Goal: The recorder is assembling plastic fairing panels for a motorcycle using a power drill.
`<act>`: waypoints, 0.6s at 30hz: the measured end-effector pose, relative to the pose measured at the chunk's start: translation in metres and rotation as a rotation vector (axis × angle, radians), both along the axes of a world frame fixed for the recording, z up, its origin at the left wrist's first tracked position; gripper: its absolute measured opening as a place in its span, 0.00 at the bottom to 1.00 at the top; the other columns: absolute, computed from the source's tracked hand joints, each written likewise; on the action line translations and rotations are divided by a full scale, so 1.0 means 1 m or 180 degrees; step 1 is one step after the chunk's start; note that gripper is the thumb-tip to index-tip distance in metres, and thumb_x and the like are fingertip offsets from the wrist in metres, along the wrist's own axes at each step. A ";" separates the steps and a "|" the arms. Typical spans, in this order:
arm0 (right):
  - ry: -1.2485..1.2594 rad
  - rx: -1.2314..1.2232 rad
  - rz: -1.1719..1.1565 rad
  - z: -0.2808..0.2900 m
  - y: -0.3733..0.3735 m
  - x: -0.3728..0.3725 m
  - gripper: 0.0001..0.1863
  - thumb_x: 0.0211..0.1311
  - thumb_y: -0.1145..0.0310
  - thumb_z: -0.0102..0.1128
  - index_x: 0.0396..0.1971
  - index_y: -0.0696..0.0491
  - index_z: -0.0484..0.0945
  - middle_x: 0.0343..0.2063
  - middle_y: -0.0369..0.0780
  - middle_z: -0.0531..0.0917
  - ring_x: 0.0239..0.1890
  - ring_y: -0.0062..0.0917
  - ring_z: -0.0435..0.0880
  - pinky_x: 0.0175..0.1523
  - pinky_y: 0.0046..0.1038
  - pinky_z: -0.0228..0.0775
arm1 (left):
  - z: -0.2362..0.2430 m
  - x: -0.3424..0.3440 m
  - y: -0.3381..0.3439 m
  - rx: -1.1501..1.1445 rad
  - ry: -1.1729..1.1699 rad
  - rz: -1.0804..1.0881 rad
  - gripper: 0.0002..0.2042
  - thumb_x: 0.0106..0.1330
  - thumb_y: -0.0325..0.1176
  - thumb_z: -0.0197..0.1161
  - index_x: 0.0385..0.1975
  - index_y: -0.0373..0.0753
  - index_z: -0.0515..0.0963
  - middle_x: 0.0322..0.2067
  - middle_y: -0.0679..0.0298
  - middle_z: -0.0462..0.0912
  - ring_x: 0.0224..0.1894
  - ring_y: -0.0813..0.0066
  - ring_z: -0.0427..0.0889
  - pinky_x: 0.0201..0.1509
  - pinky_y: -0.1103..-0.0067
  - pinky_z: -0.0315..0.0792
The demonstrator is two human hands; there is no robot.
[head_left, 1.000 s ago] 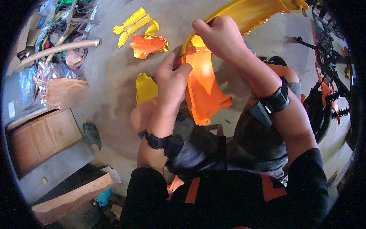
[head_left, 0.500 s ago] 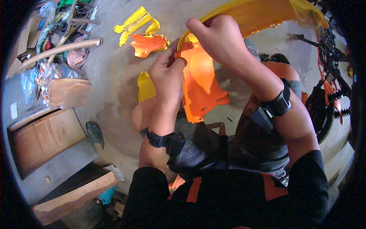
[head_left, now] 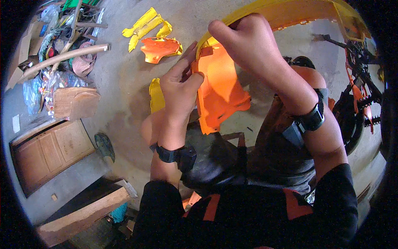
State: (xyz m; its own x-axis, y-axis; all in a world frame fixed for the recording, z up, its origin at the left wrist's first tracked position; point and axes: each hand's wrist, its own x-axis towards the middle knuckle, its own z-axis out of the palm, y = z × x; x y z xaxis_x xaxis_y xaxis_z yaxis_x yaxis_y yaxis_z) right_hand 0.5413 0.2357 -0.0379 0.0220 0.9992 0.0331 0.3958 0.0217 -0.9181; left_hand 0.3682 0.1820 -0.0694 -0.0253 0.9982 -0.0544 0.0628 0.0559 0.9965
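Observation:
My left hand point(head_left: 181, 85) is closed on the edge of an orange plastic panel point(head_left: 219, 89), thumb on its near face. The panel hangs down above my knees, its lower corners notched. My right hand point(head_left: 253, 43) is closed around a long curved yellow plastic panel point(head_left: 298, 13), which sweeps away to the upper right. The two panels meet between my hands, at the orange one's top edge; whether they are fastened there I cannot tell. My right fingertips are hidden behind the hand.
On the floor ahead lie yellow plastic pieces point(head_left: 145, 27) and an orange piece point(head_left: 159, 49). Another yellow piece point(head_left: 156, 94) is by my left knee. Dark motorbike-like parts point(head_left: 356, 83) stand at right. Cardboard point(head_left: 76, 101), bags and a wooden cabinet door point(head_left: 54, 145) fill the left.
My right hand and the yellow panel have shifted slightly to the right, the panel's far end dropping a little. The orange panel has turned slightly, still in my left hand.

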 end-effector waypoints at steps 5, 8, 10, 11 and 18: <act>0.0154 -0.0088 -0.0006 -0.004 -0.001 -0.003 0.25 0.50 0.53 0.57 0.14 0.64 0.76 0.13 0.52 0.77 0.20 0.43 0.81 0.31 0.38 0.74 | -0.003 -0.003 -0.002 0.0041 -0.0024 -0.0022 0.26 0.52 0.15 0.52 0.56 0.24 0.69 0.54 0.53 0.76 0.51 0.77 0.77 0.54 0.83 0.71; 0.0088 0.0014 -0.0028 -0.005 -0.001 -0.004 0.25 0.51 0.52 0.56 0.14 0.64 0.77 0.13 0.52 0.77 0.21 0.43 0.82 0.32 0.39 0.74 | -0.001 -0.001 -0.003 0.0050 -0.0100 -0.0061 0.27 0.52 0.15 0.52 0.57 0.25 0.68 0.52 0.54 0.77 0.51 0.77 0.77 0.54 0.83 0.71; 0.0045 -0.0198 0.0023 -0.007 -0.002 -0.005 0.25 0.52 0.52 0.55 0.16 0.64 0.78 0.15 0.52 0.78 0.24 0.43 0.82 0.34 0.39 0.75 | -0.001 -0.001 -0.003 0.0070 -0.0012 -0.0071 0.27 0.52 0.15 0.52 0.58 0.25 0.68 0.51 0.55 0.78 0.51 0.77 0.77 0.53 0.83 0.71; 0.0024 -0.0304 0.0049 -0.008 -0.002 -0.005 0.25 0.52 0.52 0.55 0.17 0.64 0.78 0.16 0.52 0.79 0.25 0.44 0.83 0.35 0.39 0.75 | 0.000 0.000 -0.002 -0.0005 0.0025 0.0017 0.27 0.52 0.14 0.53 0.57 0.25 0.68 0.51 0.55 0.78 0.50 0.77 0.78 0.53 0.83 0.72; 0.0368 -0.0502 -0.0010 -0.004 -0.012 -0.015 0.24 0.56 0.52 0.53 0.25 0.62 0.79 0.21 0.47 0.81 0.29 0.36 0.81 0.37 0.34 0.73 | -0.003 0.004 0.001 0.0183 -0.0017 0.0542 0.25 0.53 0.12 0.55 0.55 0.26 0.71 0.50 0.55 0.78 0.50 0.74 0.78 0.49 0.82 0.75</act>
